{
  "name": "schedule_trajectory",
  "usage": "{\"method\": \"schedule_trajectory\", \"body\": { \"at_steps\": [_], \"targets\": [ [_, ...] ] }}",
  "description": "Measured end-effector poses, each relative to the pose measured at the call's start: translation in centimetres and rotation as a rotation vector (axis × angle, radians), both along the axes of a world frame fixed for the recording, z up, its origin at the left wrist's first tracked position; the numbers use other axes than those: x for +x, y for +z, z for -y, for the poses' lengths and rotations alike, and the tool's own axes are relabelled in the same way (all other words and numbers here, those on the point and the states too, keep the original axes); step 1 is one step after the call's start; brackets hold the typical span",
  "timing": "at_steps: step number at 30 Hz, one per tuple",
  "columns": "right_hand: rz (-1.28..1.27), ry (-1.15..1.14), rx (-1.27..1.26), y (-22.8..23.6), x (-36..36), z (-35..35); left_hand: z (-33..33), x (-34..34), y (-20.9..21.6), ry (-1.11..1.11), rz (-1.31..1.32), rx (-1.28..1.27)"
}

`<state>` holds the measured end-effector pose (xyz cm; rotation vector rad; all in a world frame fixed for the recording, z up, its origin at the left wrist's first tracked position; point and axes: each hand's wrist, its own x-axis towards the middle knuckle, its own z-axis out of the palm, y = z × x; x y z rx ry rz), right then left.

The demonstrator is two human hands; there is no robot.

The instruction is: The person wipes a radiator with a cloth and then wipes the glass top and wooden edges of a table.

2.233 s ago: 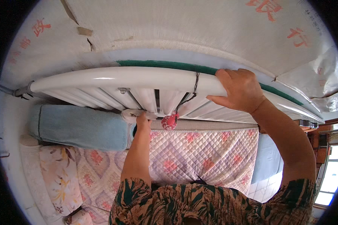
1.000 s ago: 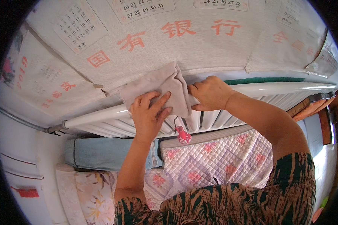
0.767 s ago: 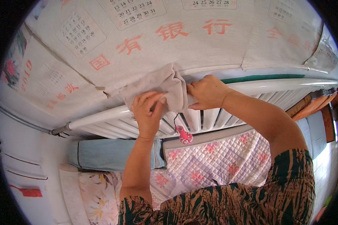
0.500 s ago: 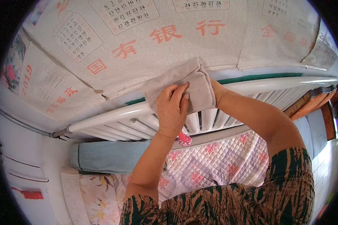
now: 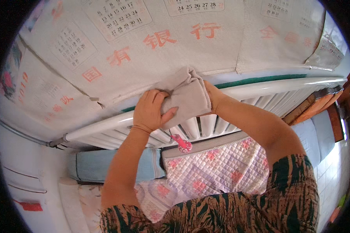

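both hands point(image 5: 149, 110) fold a beige cloth point(image 5: 184, 97) over the white radiator point(image 5: 260, 88).

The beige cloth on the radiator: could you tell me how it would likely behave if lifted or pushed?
The beige cloth is probably floppy: it bunches and folds between the left hand and right hand. It looks light. Pushed along the white radiator, it would likely slide and crumple rather than roll.

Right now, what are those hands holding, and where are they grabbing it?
Both hold a folded beige cloth above the white radiator: the left hand grips its left end, the right hand its right edge.
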<state>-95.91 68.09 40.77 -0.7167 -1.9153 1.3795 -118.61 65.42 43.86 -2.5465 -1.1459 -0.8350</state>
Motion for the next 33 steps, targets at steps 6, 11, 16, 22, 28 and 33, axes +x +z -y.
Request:
{"method": "schedule_trajectory", "body": {
  "at_steps": [6, 11, 16, 22, 28, 33],
  "targets": [
    [0.493, -0.382, 0.907, -0.3, 1.5, 3.7, -0.1, -0.4, -0.8, -0.023, 0.039, 0.035],
    [0.325, -0.687, 0.990, 1.0, 3.8, 10.3, 0.1, -0.3, -0.4, -0.020, 0.074, 0.085],
    [0.504, -0.352, 1.219, 5.9, -1.7, 6.0, 0.0, -1.0, -0.8, -0.074, 0.159, 0.095],
    [0.721, -0.306, 1.105, 2.7, -2.1, 1.9, -0.6, -0.4, -1.4, 0.060, 0.421, 0.068],
    [0.768, -0.303, 1.124, 3.1, -2.3, 2.1, 0.4, -9.1, -4.9, 0.533, 0.225, 0.195],
    [0.703, -0.318, 1.131, 2.6, -2.5, 2.5, 1.2, -10.0, -4.5, 0.595, 0.064, 0.236]
  ]
}}
